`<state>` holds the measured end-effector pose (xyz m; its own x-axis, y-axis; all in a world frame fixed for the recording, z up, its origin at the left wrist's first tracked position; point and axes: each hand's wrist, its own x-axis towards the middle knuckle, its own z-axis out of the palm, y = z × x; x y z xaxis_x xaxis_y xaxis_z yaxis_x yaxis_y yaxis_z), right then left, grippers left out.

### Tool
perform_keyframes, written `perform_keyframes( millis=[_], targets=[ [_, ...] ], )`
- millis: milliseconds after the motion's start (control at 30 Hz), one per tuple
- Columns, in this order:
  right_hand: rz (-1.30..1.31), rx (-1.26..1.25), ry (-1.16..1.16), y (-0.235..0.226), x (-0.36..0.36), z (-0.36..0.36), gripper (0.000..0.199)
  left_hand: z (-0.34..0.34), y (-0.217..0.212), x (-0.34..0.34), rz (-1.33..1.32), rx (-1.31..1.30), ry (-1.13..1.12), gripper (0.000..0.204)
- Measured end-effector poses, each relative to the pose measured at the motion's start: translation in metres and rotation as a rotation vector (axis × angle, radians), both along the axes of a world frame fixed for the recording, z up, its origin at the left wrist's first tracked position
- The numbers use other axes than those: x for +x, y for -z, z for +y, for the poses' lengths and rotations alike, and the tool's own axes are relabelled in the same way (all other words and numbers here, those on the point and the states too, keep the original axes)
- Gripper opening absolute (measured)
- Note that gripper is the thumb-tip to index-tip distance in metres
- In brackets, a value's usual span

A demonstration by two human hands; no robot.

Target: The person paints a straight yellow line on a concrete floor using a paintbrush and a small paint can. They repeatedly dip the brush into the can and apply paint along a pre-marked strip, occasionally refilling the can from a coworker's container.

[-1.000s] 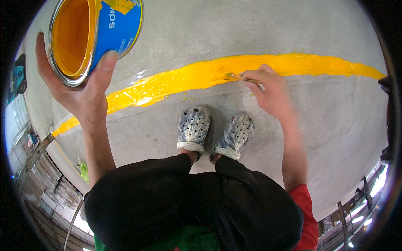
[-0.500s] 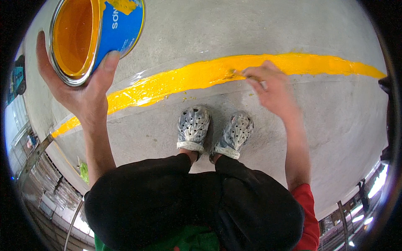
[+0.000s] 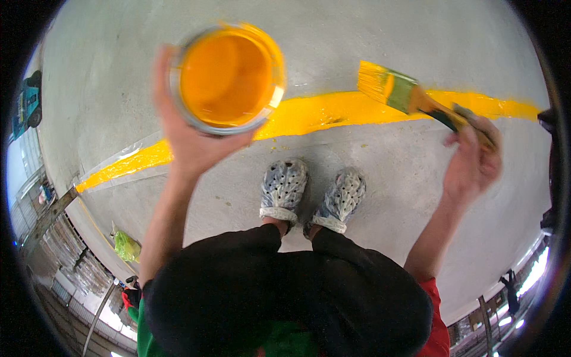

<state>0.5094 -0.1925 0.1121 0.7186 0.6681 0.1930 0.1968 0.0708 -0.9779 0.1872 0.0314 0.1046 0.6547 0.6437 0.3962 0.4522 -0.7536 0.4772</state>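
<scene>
My left hand [image 3: 199, 143] is wrapped round an open paint can [image 3: 276, 98], raised over the floor with its mouth facing me. Yellow-orange paint [image 3: 223, 77] shows inside, and some is smeared on the rim. In my right hand [image 3: 473, 157] is a flat paintbrush [image 3: 410, 95], held by its handle, its bristles coated yellow and pointing left. The brush appears lifted above a wide yellow painted stripe [image 3: 333, 113], which crosses the grey floor from left to right. Part of the stripe is hidden behind the can and brush.
My feet, in grey-and-white clogs [image 3: 285, 187], stand just on the near side of the stripe. Clear film or tape [image 3: 122, 156] edges the stripe at left. A green plastic bag [image 3: 126, 245] lies at lower left; a teal vehicle [image 3: 27, 107] stands at far left.
The can has moved right and turned its mouth toward me. My right hand has lifted the brush off the stripe and moved right, so the whole brush now shows.
</scene>
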Motion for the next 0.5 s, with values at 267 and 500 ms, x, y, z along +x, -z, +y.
perform_keyframes(
  millis=[267,500],
  targets=[
    [-0.454,-0.149,-0.464,-0.039,-0.069,0.048,0.02,-0.049,0.059,0.034,-0.071,-0.448,0.248,0.13],
    [-0.188,-0.193,-0.304,-0.008,-0.068,0.035,0.017,-0.06,0.085,0.036,-0.099,-0.465,0.222,0.123]
  ],
)
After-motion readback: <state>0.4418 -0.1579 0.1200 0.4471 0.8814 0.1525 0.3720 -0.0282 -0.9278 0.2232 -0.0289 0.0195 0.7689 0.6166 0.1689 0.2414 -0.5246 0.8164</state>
